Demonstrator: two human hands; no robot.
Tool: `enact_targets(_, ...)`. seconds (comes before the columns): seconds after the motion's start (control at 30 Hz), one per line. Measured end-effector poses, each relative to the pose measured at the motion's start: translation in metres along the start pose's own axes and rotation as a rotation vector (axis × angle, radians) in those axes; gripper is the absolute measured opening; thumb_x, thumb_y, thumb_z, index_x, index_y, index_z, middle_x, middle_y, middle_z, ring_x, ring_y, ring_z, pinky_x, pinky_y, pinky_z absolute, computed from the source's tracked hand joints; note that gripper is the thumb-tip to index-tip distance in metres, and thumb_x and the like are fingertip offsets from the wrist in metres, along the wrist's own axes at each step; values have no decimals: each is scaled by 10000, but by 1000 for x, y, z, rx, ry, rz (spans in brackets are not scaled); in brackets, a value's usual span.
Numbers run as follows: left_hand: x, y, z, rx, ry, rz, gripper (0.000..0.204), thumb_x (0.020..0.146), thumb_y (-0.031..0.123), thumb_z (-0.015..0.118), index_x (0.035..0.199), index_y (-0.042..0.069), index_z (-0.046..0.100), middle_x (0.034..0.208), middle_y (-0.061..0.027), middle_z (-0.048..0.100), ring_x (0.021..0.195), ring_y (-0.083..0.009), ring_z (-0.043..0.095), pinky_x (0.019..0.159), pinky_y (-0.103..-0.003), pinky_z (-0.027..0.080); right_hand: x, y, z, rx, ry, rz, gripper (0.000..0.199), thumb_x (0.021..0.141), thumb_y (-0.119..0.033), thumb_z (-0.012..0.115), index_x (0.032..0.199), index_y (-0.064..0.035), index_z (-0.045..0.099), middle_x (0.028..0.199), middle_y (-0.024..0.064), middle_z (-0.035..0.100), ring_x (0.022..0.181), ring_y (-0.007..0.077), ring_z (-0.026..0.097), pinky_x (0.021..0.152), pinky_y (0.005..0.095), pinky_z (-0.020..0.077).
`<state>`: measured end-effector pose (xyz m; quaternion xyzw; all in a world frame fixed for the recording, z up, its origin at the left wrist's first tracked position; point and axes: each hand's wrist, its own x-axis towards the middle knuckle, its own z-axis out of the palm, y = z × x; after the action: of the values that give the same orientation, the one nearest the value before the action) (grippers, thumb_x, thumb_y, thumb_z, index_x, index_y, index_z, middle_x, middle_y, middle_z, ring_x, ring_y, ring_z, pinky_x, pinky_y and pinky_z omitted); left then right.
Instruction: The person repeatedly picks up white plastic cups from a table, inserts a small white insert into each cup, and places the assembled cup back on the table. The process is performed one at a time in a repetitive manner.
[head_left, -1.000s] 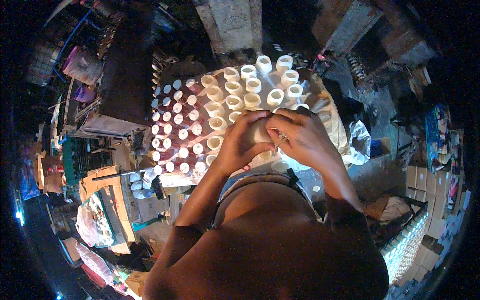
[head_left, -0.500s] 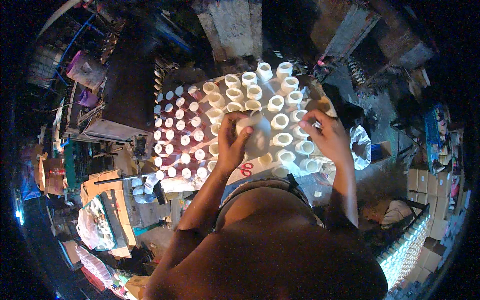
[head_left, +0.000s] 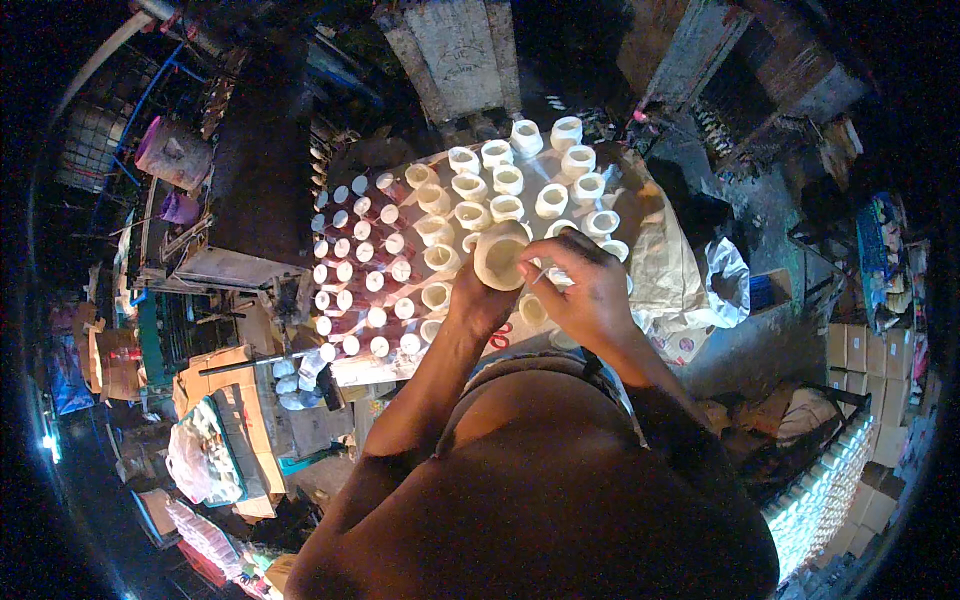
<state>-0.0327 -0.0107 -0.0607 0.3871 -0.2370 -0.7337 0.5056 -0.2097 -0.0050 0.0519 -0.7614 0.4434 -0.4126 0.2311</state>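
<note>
My left hand (head_left: 482,303) is closed around a cream-coloured, round-bodied jar (head_left: 497,256), its wide mouth tipped up toward me. Beside the rim, the fingers of my right hand (head_left: 592,292) are pinched together. A thin pale sliver shows at those fingertips, too small to name. Rows of similar white jars (head_left: 551,200) stand beyond and around my hands on the table. To the left stand several rows of dark red cylinders with white tops (head_left: 375,278). Partly hidden by my left forearm, red scissor handles (head_left: 500,336) lie near the front edge.
Crumpled brown paper (head_left: 655,245) covers the table's right side, with a white sack (head_left: 727,283) beyond it. At lower left sits a tray of pale items (head_left: 212,450) on cardboard. Stacked cartons (head_left: 868,365) line the far right. A dark cabinet (head_left: 262,170) stands at left.
My right hand has moved left from the jars on the right to the held jar's rim. My left hand has turned the jar so its mouth faces up toward me.
</note>
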Motion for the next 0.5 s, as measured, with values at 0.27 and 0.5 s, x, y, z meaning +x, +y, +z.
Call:
enact_targets(0.27,-15,24,27,-472,58,-99,556,1137,441,215,1448,62,477,1398,-124,596,1297,-284,570,1150,-442,403,15,-26,6,-356,-164,128,174,752,-208,821,879,-122,739,881,67,599,753,309,695,644,429,558)
enact_targets(0.5,-13,19,12,-285,185,119,579,1118,488,305,1456,48,470,1444,-135,567,1343,-269,536,1158,-438,394,18,17,37,-287,-172,91,226,709,-173,824,860,-42,719,953,105,634,793,348,685,673,461,546)
